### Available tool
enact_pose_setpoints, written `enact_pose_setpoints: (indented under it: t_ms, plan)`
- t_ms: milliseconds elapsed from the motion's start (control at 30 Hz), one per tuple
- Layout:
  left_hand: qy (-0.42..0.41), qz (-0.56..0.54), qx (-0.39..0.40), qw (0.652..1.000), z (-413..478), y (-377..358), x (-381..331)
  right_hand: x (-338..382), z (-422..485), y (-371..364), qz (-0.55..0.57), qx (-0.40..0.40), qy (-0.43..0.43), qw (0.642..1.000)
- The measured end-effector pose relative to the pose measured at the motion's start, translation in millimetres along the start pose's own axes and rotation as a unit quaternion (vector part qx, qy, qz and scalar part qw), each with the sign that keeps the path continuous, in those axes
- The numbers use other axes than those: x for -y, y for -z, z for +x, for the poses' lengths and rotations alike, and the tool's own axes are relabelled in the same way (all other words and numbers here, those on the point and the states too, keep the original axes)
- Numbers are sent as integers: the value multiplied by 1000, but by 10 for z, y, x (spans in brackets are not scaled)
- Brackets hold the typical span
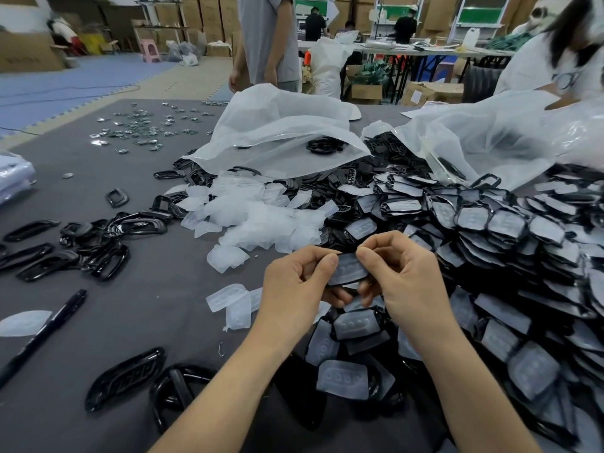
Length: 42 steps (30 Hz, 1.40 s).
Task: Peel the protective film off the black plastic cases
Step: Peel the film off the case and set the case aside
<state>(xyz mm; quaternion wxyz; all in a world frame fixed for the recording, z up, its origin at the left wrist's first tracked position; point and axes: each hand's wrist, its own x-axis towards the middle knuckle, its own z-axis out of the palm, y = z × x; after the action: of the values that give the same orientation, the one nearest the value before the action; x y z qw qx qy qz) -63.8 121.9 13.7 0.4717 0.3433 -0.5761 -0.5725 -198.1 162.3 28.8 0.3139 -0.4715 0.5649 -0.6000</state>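
A black plastic case (347, 269) with milky film on its face is held above the grey table (137, 308), both hands on it. My left hand (295, 282) grips its left end, thumb on top. My right hand (403, 273) pinches its upper right corner between thumb and forefinger. A large heap of film-covered cases (510, 243) fills the right side. Peeled films (258, 217) lie piled in the middle. Bare glossy black cases (98, 253) are scattered on the left, and two more bare cases (127, 377) lie near the front.
A black marker pen (42, 335) lies at the front left. White plastic bags (281, 132) sit behind the heap. Small circuit boards (143, 129) are spread at the far left. One person stands (268, 40) beyond the table, another person (555, 53) at the right.
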Motion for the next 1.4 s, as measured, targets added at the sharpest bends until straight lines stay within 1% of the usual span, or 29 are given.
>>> enact_pose_setpoints:
  t_ms: [267, 400, 533, 700, 733, 767, 800, 867, 900, 967, 1033, 1100, 1200, 1233, 1267, 1333, 1400]
  plan:
    - [5, 12, -22, 1000, -7, 1, 31, -23, -5, -9, 8, 14, -19, 1000]
    - [38, -17, 1, 999, 7, 14, 19, -36, -11, 5, -14, -8, -5, 1000]
    - [48, -22, 22, 998, 18, 11, 27, -38, -2, 29, -52, -21, 14, 998]
    - [59, -11, 13, 998, 35, 48, 19, -27, 14, 53, 25, 4, -38, 999]
    - [44, 16, 15, 999, 37, 57, 36, -31, 17, 52, 16, 5, -42, 999]
    - [2, 73, 22, 997, 37, 74, 57, -33, 17, 49, -1, 2, -44, 999]
    - [-65, 148, 37, 986, 31, 90, 70, -30, 19, 50, -15, -2, -45, 999]
    - [-197, 253, 83, 944, 7, 82, 55, -5, 24, 74, -12, -10, -53, 998]
    - [-245, 277, 96, 924, 3, 69, 63, 19, 32, 102, 0, -14, -60, 998]
    - [-315, 312, 90, 892, 1, 46, 93, 91, 45, 171, 22, -21, -75, 997]
    - [-355, 331, 73, 871, -27, 3, 90, 178, 16, 247, 21, -18, -82, 996]
    - [-391, 335, 80, 854, -52, -83, 45, 267, -39, 350, -11, -18, -77, 997]
    - [-460, 338, 104, 814, -71, -361, -85, 458, -119, 636, -126, -41, -61, 989]
    - [-469, 330, 115, 811, -63, -504, -150, 542, -139, 775, -167, -54, -51, 983]
    - [-474, 319, 125, 811, -23, -661, -239, 644, -131, 921, -199, -74, -37, 976]
    - [-483, 293, 155, 810, 94, -1001, -424, 865, -60, 1237, -259, -140, 9, 956]
    - [-475, 296, 190, 807, 272, -1340, -612, 1055, 137, 1506, -331, -202, 62, 920]
